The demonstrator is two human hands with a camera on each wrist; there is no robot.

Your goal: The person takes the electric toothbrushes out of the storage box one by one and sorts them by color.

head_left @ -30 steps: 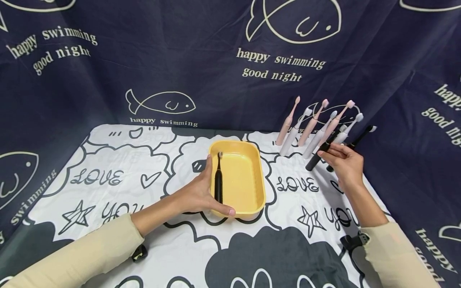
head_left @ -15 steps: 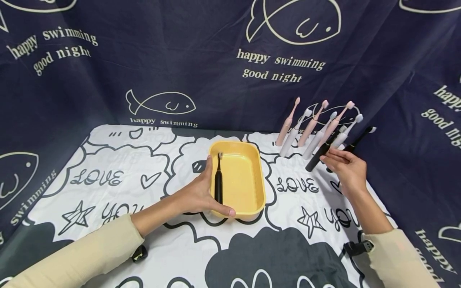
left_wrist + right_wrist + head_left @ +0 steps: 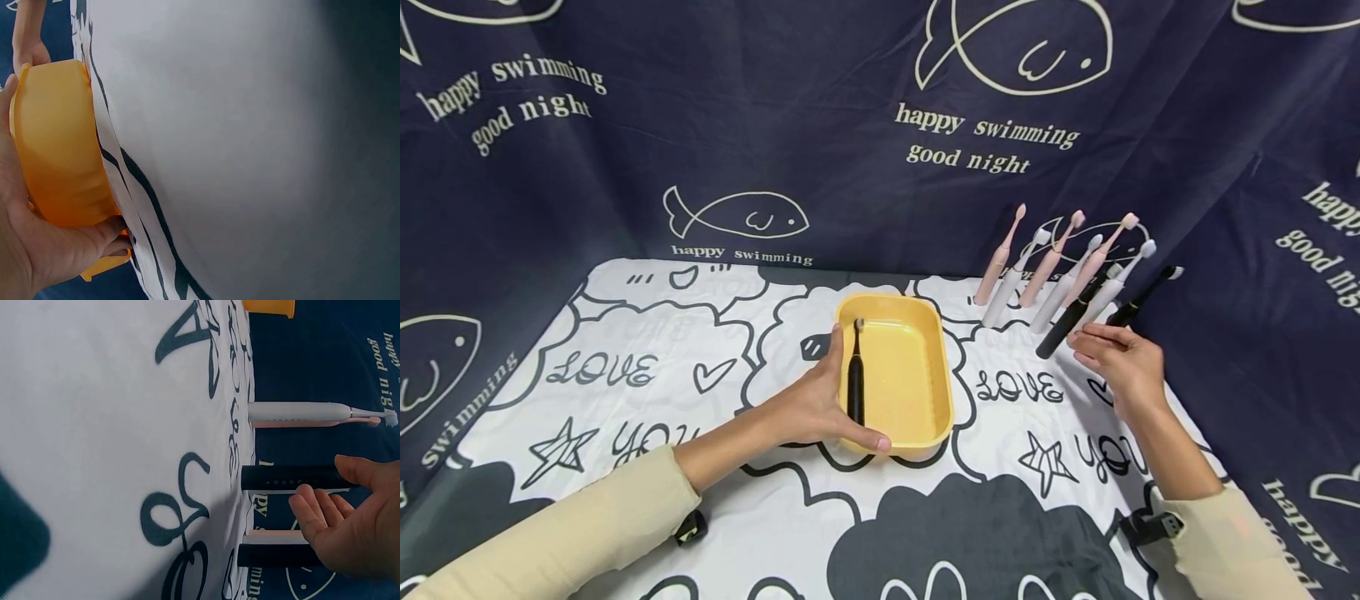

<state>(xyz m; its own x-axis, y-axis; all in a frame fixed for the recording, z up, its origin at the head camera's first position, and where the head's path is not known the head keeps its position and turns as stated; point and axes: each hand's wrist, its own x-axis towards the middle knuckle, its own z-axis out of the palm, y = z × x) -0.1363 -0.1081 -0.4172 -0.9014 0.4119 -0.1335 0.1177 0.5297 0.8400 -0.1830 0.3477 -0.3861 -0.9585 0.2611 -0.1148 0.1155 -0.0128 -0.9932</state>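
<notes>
A yellow plastic tray (image 3: 902,367) lies at the middle of the table, with one black electric toothbrush (image 3: 855,383) inside along its left side. My left hand (image 3: 812,404) grips the tray's near left corner, its thumb along the near wall; the left wrist view shows this hand (image 3: 50,244) against the tray's wall (image 3: 62,144). At the right, my right hand (image 3: 1123,367) is beside a standing black electric toothbrush (image 3: 1056,332), fingers loosely bent. In the right wrist view, the thumb overlaps that toothbrush's handle (image 3: 269,477), and the fingers are not wrapped round it.
Several pink, white and black electric toothbrushes stand close together at the back right, among them a pink toothbrush (image 3: 996,267), a white toothbrush (image 3: 1006,292) and another black toothbrush (image 3: 1138,300). A dark blue curtain (image 3: 850,125) hangs behind the white patterned cloth (image 3: 655,350).
My right hand has let go of the black toothbrush and drawn slightly back and down to its right; the toothbrush stays standing. The left hand and tray have not moved.
</notes>
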